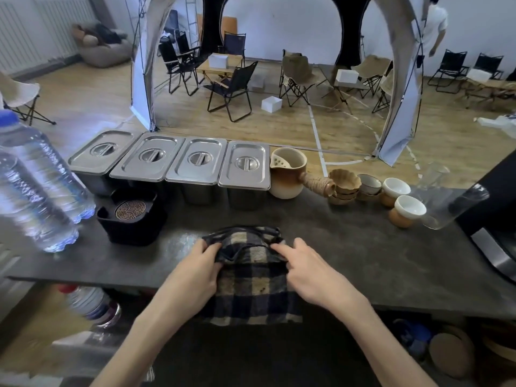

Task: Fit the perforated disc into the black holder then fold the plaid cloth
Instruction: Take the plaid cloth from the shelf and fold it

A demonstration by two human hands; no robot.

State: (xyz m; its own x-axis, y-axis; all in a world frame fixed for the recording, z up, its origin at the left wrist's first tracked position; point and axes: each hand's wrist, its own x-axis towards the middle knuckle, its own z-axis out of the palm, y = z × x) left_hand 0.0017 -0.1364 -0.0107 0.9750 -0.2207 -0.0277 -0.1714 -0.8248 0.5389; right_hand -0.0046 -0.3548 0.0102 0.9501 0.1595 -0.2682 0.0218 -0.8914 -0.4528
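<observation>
Your left hand (195, 265) pinches the plaid cloth's (252, 291) folded-over edge; your right hand (311, 270) covers the other corner, so I cannot tell whether it grips.

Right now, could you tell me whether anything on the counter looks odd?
The plaid cloth hangs over the counter's near edge, its bunched far end pinched by the left hand and right hand. Nothing else stands out.
</observation>
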